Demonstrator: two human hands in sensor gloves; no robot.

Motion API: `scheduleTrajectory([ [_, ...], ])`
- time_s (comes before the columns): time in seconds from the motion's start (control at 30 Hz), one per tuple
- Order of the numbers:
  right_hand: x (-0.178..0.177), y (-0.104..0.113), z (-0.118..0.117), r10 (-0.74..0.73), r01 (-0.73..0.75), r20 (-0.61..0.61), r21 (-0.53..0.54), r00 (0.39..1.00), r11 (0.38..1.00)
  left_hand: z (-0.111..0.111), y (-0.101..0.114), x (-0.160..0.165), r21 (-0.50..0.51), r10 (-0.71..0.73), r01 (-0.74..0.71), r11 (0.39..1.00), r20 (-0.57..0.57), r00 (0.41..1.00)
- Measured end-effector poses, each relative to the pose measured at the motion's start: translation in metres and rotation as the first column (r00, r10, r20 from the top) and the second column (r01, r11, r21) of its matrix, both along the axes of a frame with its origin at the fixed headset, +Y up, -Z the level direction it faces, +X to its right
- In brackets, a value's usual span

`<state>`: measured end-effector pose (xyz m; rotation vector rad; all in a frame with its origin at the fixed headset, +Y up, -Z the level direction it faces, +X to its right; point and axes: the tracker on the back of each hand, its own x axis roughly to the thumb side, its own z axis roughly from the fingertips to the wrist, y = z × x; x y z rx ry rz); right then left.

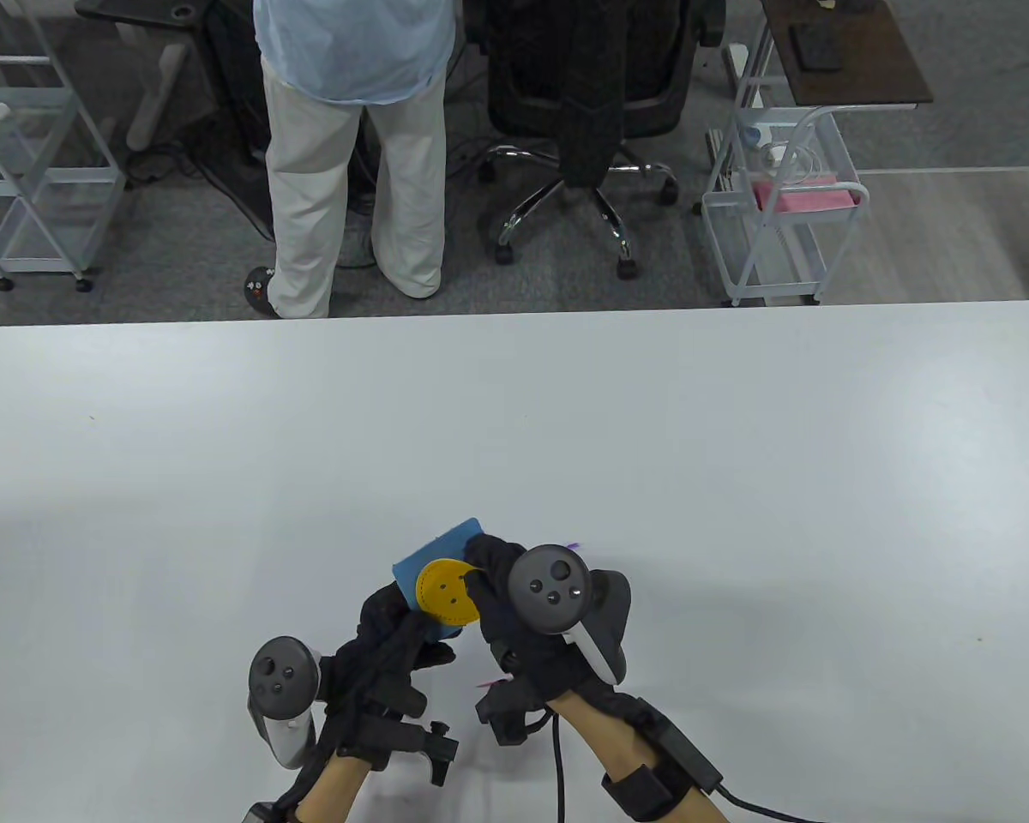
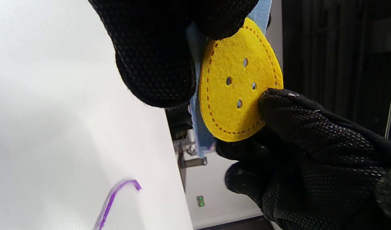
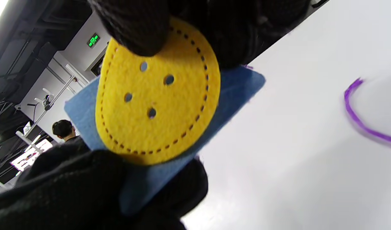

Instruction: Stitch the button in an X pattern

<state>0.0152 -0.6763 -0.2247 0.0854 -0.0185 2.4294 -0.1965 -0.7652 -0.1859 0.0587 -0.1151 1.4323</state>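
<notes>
A yellow felt button (image 1: 448, 591) with four holes lies against a blue felt square (image 1: 436, 553), both held above the table. My left hand (image 1: 394, 639) grips their lower edge, and my right hand (image 1: 489, 583) pinches the button's right edge. In the left wrist view the button (image 2: 236, 86) sits on the blue felt (image 2: 198, 127) between gloved fingers (image 2: 157, 57). In the right wrist view the button (image 3: 157, 95) and blue felt (image 3: 236, 86) fill the middle. A purple thread (image 3: 361, 121) lies on the table; it also shows in the left wrist view (image 2: 114, 198). No needle shows.
The white table (image 1: 652, 446) stretches wide around the hands. Beyond its far edge stand a person (image 1: 352, 154), an office chair (image 1: 583, 129) and wire carts (image 1: 780, 214).
</notes>
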Motion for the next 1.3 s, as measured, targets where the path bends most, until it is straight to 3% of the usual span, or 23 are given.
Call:
scheduleTrajectory([
  [0.1,0.004,0.006,-0.001,0.001,-0.001,-0.018,0.001,1.000,1.000,0.000,0.000,0.000,-0.003,0.016,-0.016,1.000,0.005,1.000],
  [0.3,0.012,0.006,-0.006,-0.219,0.215,-0.077,-0.062,0.973,0.975,0.000,0.001,-0.001,-0.007,0.066,-0.066,0.998,0.008,0.998],
  [0.67,0.003,0.006,0.001,0.021,-0.021,0.011,0.028,1.000,0.999,0.000,0.001,-0.001,0.007,0.071,-0.071,0.997,0.037,0.997],
  [1.3,-0.009,0.000,0.009,0.233,-0.243,0.117,0.087,0.966,0.966,0.000,0.000,0.001,0.021,0.049,-0.050,0.999,0.058,0.997],
])
